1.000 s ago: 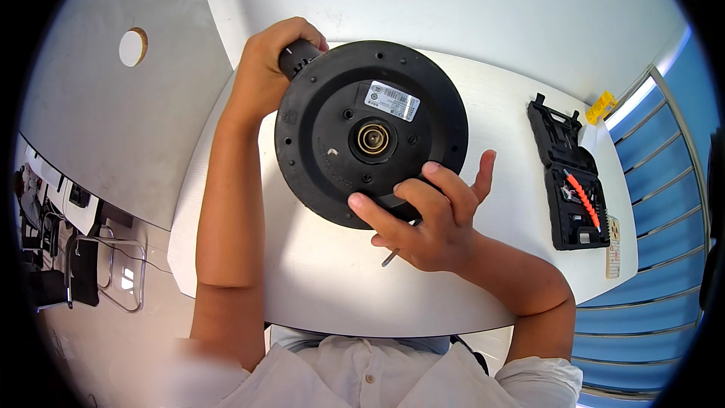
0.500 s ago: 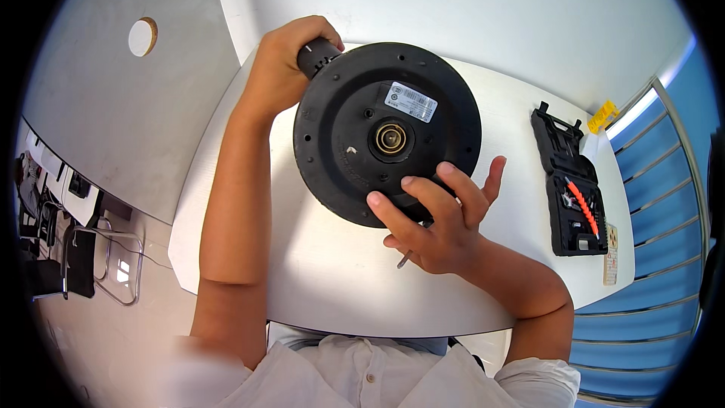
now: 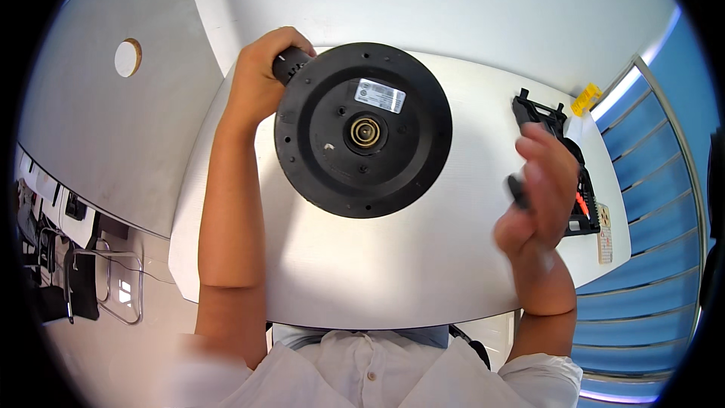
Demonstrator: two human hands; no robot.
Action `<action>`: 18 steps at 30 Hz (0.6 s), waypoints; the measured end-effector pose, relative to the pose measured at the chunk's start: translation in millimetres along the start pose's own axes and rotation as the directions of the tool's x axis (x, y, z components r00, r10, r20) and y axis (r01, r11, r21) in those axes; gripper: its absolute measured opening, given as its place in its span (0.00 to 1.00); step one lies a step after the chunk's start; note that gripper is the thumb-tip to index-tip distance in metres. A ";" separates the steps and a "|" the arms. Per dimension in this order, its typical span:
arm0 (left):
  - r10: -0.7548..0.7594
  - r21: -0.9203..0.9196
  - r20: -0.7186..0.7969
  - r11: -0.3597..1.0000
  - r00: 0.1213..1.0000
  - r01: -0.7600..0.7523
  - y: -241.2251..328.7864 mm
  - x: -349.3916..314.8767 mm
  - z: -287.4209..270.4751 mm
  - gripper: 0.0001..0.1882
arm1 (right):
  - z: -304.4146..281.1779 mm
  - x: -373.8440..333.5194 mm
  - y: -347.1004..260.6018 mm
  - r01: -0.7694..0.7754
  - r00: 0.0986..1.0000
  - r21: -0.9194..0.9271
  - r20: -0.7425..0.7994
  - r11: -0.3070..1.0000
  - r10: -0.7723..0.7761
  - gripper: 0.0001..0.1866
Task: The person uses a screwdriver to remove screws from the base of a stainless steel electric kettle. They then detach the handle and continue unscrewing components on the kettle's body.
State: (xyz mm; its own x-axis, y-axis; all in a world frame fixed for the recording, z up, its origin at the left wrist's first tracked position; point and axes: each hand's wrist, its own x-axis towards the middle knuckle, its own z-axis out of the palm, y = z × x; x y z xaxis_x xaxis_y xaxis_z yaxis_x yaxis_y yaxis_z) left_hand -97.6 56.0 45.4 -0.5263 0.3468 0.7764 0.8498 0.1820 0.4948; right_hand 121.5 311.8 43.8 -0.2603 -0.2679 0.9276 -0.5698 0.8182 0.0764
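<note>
An electric kettle [image 3: 317, 159] is turned so that its round black underside faces me, with a pale label and brass connector rings in the middle. My left hand [image 3: 259, 68] is closed around its black handle [image 3: 289, 65] at the upper left. Away from the kettle, my right hand [image 3: 550, 193] is blurred, with its fingers curled round a screwdriver [image 3: 518, 192], of which a dark end shows. Behind that hand lies an open black tool case [image 3: 542, 111], partly covered, holding an orange flexible shaft [image 3: 582, 205].
The white table [image 3: 362, 272] lies below my hands. A pale remote control [image 3: 604, 236] is near its right edge, and a yellow object [image 3: 586, 99] stands beyond the tool case. Metal railings [image 3: 655, 219] run along the right. A grey panel [image 3: 113, 121] stands at left.
My right hand has left the kettle's underside and moved right toward the tool case, carrying the screwdriver. The kettle and my left hand have shifted slightly left in view.
</note>
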 end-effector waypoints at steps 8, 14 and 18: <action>-0.144 -0.089 0.004 0.986 0.990 0.143 -5.5 1.8 6.7 0.12 | -2.3 -56.7 69.4 -0.801 0.335 -0.262 0.550 0.539 0.765 0.10; -0.201 -0.083 -0.010 0.976 0.980 0.200 -11.5 -0.1 0.8 0.12 | 50.6 -89.5 84.9 -0.757 0.336 -0.218 0.679 0.616 0.653 0.08; -0.207 -0.094 -0.008 0.974 0.978 0.205 -12.9 0.5 0.7 0.12 | 60.6 -81.5 80.9 -0.731 0.274 -0.307 0.686 0.610 0.674 0.07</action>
State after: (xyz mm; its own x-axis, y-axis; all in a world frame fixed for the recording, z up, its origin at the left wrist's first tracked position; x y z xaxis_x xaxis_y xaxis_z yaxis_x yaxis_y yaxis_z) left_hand -108.8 54.5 39.2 -0.6909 0.2944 0.6602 0.7170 0.1623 0.6779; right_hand 49.3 369.0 -47.7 -0.9901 0.1292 0.0550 0.0822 0.8507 -0.5192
